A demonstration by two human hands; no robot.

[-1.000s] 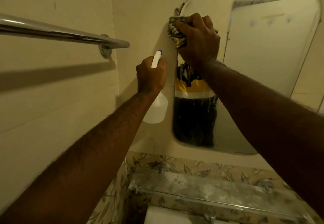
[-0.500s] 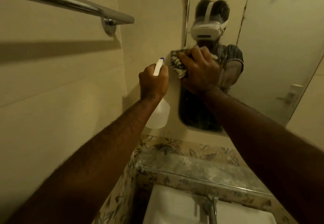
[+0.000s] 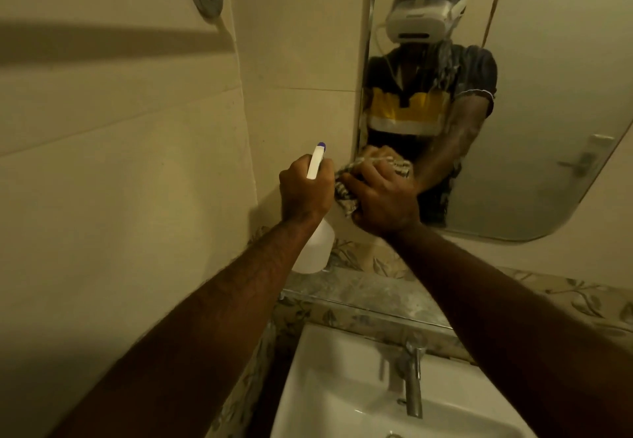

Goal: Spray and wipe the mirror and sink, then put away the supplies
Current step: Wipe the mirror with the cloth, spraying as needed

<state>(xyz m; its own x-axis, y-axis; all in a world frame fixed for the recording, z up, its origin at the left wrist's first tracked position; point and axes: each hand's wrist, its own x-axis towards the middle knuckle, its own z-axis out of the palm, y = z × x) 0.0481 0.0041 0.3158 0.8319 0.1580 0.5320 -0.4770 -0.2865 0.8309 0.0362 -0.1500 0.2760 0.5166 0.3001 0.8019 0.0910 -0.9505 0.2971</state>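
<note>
Wiping mirror (image 3: 534, 101) with cloth (image 3: 346, 194)

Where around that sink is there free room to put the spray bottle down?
The grey ledge between mirror and sink looks bare. The sink's left side, beside the tap, is open too. The mirror's lower-left corner is crowded by both hands.

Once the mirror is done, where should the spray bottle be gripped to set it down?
Probably keep the left hand around the spray bottle at its narrow neck under the trigger head, coming from the rear: the wide round body hangs upright below, so it can be lowered base-first.
</note>
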